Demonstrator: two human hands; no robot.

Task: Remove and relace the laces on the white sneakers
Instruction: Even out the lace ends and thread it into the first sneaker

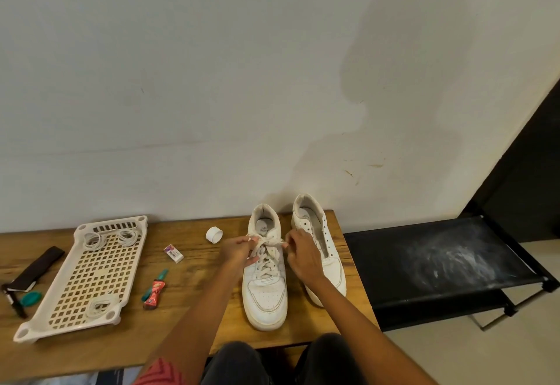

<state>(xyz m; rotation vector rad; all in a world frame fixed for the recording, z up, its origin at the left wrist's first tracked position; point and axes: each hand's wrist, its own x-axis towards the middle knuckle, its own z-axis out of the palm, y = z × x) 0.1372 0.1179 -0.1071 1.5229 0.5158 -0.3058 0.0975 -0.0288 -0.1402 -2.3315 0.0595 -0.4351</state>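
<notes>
Your 2 hands meet over the top eyelets of the laced sneaker (266,275), which stands toe toward you on the wooden table (188,303), its long axis running from you to the wall. Your left hand (239,251) pinches the lace (268,243) at the left end, your right hand (303,256) pinches it at the right end, so the lace spans crosswise between them. The other sneaker (321,251), just beside it to the right, shows no lace. Judging from this, either pull goes outward, away from the tongue.
</notes>
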